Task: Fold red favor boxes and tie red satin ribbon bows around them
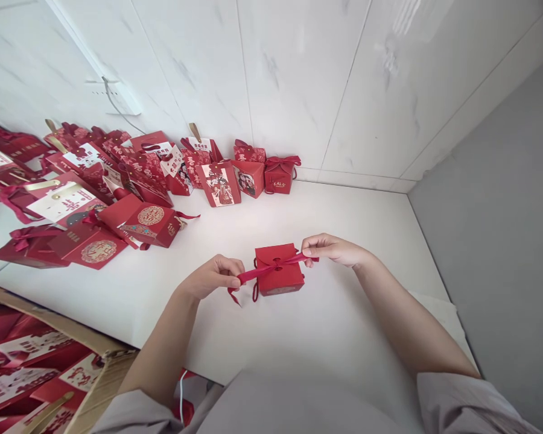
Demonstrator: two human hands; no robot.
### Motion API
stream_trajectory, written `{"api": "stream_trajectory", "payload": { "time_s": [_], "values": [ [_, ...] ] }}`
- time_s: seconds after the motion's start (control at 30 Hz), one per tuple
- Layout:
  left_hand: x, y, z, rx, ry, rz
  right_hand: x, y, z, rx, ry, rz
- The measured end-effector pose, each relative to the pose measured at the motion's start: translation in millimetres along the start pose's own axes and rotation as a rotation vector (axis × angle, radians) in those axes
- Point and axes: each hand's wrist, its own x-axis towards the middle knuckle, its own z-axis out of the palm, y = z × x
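Your left hand (pixel 218 276) and right hand (pixel 329 249) each pinch the red ribbon (pixel 256 273), which runs from near left to far right across the red gift box (pixel 283 281) between them on the bench (pixel 339 325); your right grip sits nearer the box.

Plain bright red is shown by the small box (pixel 280 280) and a deeper crimson by its ribbon (pixel 253 273), both set against a white tabletop (pixel 344 211). From that box, a red carton (pixel 151 217) toward ten o'clock is patterned with a round gold medallion and blue-green ornament, while another (pixel 219 185) toward eleven is printed with white-and-red figures. The white wall (pixel 294 66) at twelve is veined in grey, and plain grey is worn by the panel (pixel 502 211) toward three.
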Motion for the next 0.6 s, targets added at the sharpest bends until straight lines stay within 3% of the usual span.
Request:
{"api": "stream_trajectory", "payload": {
  "time_s": [0.1, 0.27, 0.37, 0.5, 0.6],
  "values": [
    [8.5, 11.9, 1.4, -0.008, -0.031, 0.087, -0.5, -3.2, 1.5, 0.013, -0.021, 0.007],
    [32.1, 33.1, 11.8, 0.032, -0.035, 0.402, -2.2, -5.5, 1.3, 0.041, -0.003, -0.013],
    [44.9, 38.5, 14.5, 0.114, -0.085, 0.517, -4.4, -3.4, -1.5, 0.077, 0.019, -0.042],
    [55.0, 34.5, 18.5, 0.162, -0.056, 0.515, -5.0, -1.9, 0.1, 0.120, 0.029, -0.173],
    [58.1, 28.3, 24.8, 0.192, 0.025, 0.403, -3.7, -4.2, 6.7, 0.110, 0.051, -0.258]
  ]
}}
